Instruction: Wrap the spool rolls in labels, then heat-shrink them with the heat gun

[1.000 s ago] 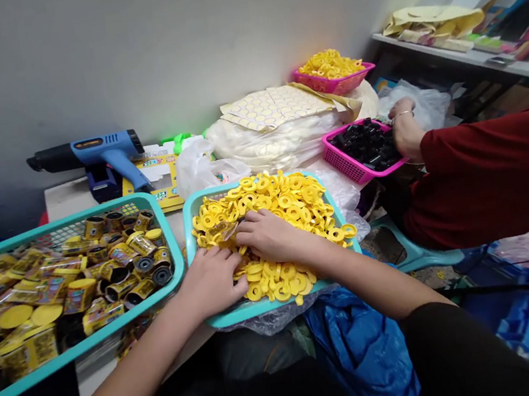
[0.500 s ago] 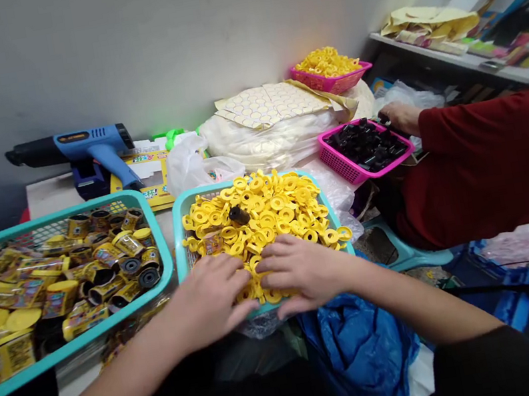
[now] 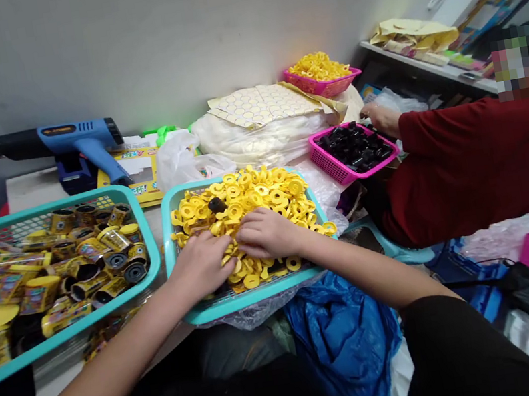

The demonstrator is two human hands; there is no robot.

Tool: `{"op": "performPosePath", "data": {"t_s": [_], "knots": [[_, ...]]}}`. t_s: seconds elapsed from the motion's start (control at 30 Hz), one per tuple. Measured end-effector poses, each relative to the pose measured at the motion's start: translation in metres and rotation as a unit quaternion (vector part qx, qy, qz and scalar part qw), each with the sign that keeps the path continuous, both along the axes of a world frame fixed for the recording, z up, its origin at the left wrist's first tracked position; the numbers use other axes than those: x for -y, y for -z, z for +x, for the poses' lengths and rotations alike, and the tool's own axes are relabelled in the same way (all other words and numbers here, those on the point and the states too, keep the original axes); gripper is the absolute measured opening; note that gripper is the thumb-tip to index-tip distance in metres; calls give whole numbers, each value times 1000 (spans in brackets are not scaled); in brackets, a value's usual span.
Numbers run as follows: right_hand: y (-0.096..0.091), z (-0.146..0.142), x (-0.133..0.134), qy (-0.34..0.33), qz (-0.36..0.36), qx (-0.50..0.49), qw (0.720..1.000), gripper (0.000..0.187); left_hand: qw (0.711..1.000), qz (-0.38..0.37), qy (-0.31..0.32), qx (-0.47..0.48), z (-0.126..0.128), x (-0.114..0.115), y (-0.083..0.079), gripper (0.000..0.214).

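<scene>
Left hand [image 3: 201,262], right hand [image 3: 270,232]: fingers curling into yellow ring-shaped pieces [image 3: 277,194]; whether either grip is closing on one, cannot tell. Pieces: heaping inside a turquoise basket [image 3: 261,298], reaching its right rim, leaving mesh showing along the near edge. Longer basket [image 3: 149,234]: standing just beside, leaving a narrow gap of surface [image 3: 154,213]. Materials: smooth plastic rings carrying tabs; dark rounded piece [image 3: 216,204] resting on top; crinkled clear film [image 3: 258,315] lying below the near rim.

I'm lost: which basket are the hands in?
The turquoise plastic basket heaped with yellow plastic rings; the other turquoise one holds yellow printed containers, the rest are pink.
</scene>
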State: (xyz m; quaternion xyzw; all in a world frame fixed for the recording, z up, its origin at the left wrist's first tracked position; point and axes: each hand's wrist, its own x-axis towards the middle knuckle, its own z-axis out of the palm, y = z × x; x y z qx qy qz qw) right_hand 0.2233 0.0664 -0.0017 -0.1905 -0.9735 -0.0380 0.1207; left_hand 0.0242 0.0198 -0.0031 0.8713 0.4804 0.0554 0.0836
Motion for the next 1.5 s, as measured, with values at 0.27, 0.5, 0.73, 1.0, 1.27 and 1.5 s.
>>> {"op": "performPosePath", "data": {"t_s": [0.27,0.5,0.73,1.0,1.27,1.5], "knots": [[-2,-18,-27,39,-7,-124,992,27,1000,23,-12,7,-23,-18,-8,34],[-15,-15,-27,71,35,-96,992,21,966,233,107,16,-6,16,-14,22],[-16,16,22,-62,-4,29,998,18,961,143,238,11,16,7,16,19],[1,47,33,-9,-51,144,988,37,944,158,288,-36,-12,-15,6,14],[4,51,28,-21,-38,86,995,38,955,139,258,-50,-2,-9,7,30],[12,46,27,13,-23,77,997,46,952,96,287,-49,-19,-19,1,25]]}}
